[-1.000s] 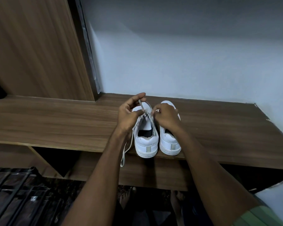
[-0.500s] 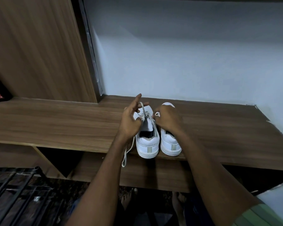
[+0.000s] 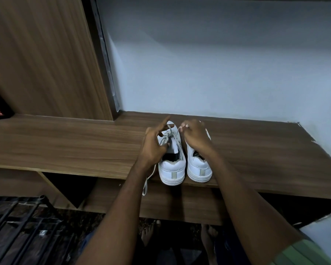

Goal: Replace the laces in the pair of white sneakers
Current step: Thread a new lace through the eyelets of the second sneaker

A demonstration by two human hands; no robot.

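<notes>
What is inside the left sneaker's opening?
The left sneaker shows a dark interior behind its white tongue. The left hand covers part of it, so nothing more is visible.
</notes>
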